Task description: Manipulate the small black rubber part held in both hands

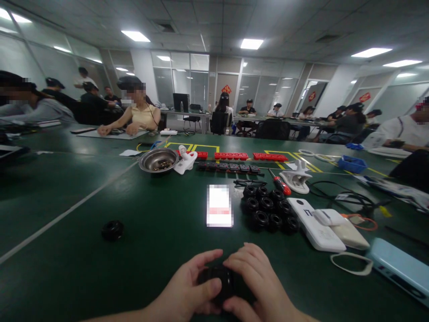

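Observation:
Close to the table's near side, both hands are closed around a black rounded part. My left hand grips it from the left, thumb across its near face and index finger stretched along the far side. From the right, my right hand curls its fingers over the top, with the thumb low. Much of the part is hidden by the fingers. A lone black ring-shaped part lies to the left. Several similar black ring-shaped parts are grouped beyond my right hand. Between them lies a phone with a lit screen.
Farther back are a metal bowl of small pieces, red trays, a black strip, white clamp stands and a screwdriver. Power banks, a light-blue device and cables fill the right. Other people sit around.

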Tool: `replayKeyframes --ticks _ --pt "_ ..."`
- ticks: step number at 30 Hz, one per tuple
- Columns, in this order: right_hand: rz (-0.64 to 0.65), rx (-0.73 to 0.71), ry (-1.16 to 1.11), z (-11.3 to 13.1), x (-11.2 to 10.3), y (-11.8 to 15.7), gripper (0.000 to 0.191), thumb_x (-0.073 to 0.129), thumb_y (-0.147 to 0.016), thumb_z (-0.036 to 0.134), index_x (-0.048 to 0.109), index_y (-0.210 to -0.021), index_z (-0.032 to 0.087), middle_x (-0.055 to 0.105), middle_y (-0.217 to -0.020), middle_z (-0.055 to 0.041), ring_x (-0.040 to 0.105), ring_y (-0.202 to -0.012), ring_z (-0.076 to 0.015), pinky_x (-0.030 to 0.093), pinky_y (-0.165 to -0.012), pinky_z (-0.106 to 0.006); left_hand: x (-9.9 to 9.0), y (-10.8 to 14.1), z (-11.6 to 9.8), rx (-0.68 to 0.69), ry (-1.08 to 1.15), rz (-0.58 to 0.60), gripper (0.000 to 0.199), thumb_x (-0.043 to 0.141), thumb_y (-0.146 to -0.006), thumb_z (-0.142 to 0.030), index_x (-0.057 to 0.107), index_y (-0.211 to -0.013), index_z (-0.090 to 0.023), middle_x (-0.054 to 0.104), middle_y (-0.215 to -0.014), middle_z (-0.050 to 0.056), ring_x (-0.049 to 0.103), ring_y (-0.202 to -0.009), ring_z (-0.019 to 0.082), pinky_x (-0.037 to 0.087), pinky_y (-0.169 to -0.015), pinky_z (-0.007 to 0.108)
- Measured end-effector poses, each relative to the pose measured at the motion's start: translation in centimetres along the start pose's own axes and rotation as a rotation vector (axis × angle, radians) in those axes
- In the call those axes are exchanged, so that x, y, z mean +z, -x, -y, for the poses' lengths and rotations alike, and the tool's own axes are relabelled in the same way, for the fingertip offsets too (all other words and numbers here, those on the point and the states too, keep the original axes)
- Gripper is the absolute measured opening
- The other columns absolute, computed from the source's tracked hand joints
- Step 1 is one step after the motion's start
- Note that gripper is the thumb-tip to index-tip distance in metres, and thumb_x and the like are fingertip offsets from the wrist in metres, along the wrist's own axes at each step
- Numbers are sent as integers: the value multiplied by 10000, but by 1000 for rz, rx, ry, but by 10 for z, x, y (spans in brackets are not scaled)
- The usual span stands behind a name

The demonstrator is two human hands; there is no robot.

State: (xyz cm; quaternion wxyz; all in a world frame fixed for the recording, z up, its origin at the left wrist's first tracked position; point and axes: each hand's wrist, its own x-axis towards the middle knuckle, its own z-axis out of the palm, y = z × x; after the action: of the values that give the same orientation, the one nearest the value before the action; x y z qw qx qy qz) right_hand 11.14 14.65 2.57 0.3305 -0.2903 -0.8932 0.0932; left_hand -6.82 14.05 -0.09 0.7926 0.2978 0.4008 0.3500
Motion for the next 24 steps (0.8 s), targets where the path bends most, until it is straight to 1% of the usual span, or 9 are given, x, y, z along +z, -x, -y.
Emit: replayKeyframes --ticks 2,4,8,10,13,18,20,23,24 --pt "-11 -80 44 -1 1 1 305 526 -778 315 441 -1040 185 603 -905 -62 540 -836 -199 358 -869 -401 2 1 -2 0 4 16 649 737 -534 -407 490 -1088 -176 610 -871 42 621 -666 148 486 -532 216" --pt "-16 -96 67 -1 2 2 320 524 -770 264 434 -1067 185 594 -952 -67 535 -887 -202 353 -888 -394 4 3 -4 6 0 52 552 710 -582 -401 530 -1046 -162 616 -868 45 622 -690 153 491 -557 223" --pt "-44 66 67 0 -1 4 534 494 -735 519 437 -1115 147 526 -1083 -136 490 -998 -267 388 -860 -418 4 6 -5 30 19 33 502 714 -606 -322 531 -1046 -163 584 -1001 81 579 -916 238 495 -717 328" --pt "-27 116 59 0 -3 4 491 458 -739 560 506 -1024 163 535 -1050 -129 497 -975 -271 406 -832 -429 2 5 -3 39 34 0 573 729 -587 -305 492 -1091 -173 575 -1013 86 563 -951 250 483 -750 346" --pt "-18 86 75 0 -3 3 319 493 -769 449 543 -919 172 563 -962 -104 514 -923 -248 418 -818 -418 0 2 1 39 20 -1 697 770 -518 -311 453 -1126 -184 584 -982 79 582 -906 236 487 -711 312" --pt "-63 -60 93 0 0 2 292 518 -771 269 459 -1044 184 562 -962 -85 525 -916 -211 392 -864 -394 2 3 0 16 -25 -10 638 722 -547 -427 488 -1083 -171 591 -969 78 625 -722 178 487 -581 253" --pt "-55 -37 70 0 0 2 335 525 -762 321 450 -1060 189 553 -993 -92 520 -940 -221 395 -861 -392 2 5 -1 17 -30 20 607 715 -574 -399 488 -1084 -163 588 -990 89 621 -767 194 488 -602 263" --pt "-33 77 5 1 -3 2 507 497 -730 523 460 -1085 162 534 -1045 -124 502 -972 -255 431 -815 -386 2 5 -2 27 -16 38 619 724 -582 -345 460 -1113 -169 577 -1001 93 586 -893 234 487 -680 307" --pt "-28 108 -7 1 -3 2 511 478 -727 555 488 -1055 162 537 -1037 -126 502 -965 -259 440 -799 -388 1 5 -2 31 -18 40 644 734 -568 -337 449 -1122 -175 577 -994 90 578 -911 240 485 -693 315"
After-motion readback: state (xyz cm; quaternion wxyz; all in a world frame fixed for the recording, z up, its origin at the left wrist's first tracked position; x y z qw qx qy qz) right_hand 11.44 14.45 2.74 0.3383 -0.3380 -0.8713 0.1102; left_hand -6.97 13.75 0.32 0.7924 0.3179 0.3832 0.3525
